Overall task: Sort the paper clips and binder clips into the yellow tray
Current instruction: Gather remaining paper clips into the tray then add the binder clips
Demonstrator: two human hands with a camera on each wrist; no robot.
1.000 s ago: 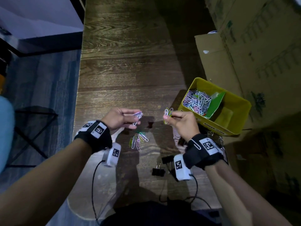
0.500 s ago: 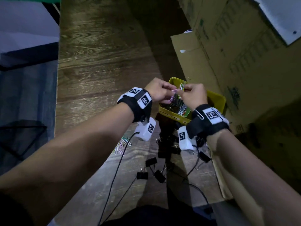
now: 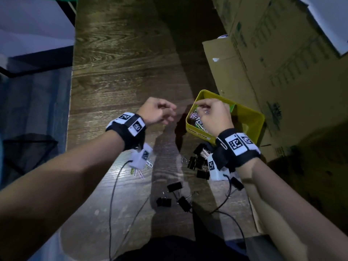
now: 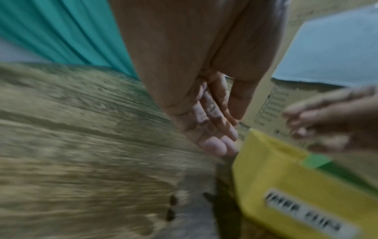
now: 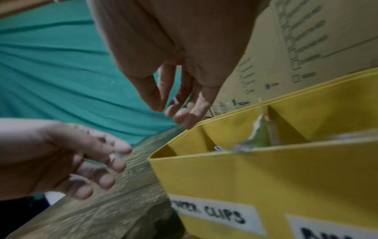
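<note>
— Where's the tray?

— I see the yellow tray on the wooden surface, at its right side, close against the cardboard boxes. Its left compartment holds a heap of coloured paper clips, and a green divider stands beside that heap. From the right wrist view I read a white label on the front wall ending in "CLIPS".

— And your hands?

— My right hand hangs over the left compartment; its grip is loose, fingers hanging down slightly apart, holding nothing I can make out. My left hand hovers just left of the tray, above the surface, grip relaxed and empty, fingers half straight in the left wrist view.

— What's left outside?

— A cluster of black binder clips lies on the surface just in front of the tray, partly under my right wrist. Three more binder clips lie nearer to me. A small bunch of loose paper clips lies under my left wrist, well apart from the tray.
</note>
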